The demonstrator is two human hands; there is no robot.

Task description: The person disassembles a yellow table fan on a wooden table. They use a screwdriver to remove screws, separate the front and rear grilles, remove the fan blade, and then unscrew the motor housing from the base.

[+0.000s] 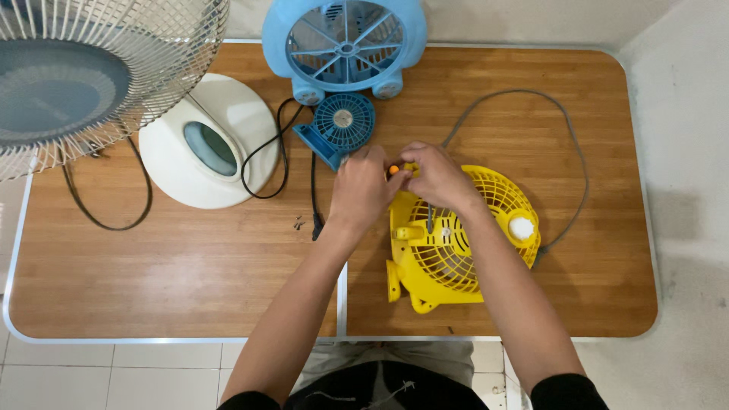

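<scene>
Lying just under both hands [399, 178], yellow fan [456, 243].

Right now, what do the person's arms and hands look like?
Both arms are bare from wrist to above the elbow. A black sleeve edge shows at the top of each arm. The left hand and the right hand wear no gloves, and no rings or watch show.

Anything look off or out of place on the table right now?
The yellow fan lies flat on the wooden table rather than standing. A few small dark bits, possibly screws, lie loose near the black cord. Both hands, left hand and right hand, meet at its top edge.
</scene>
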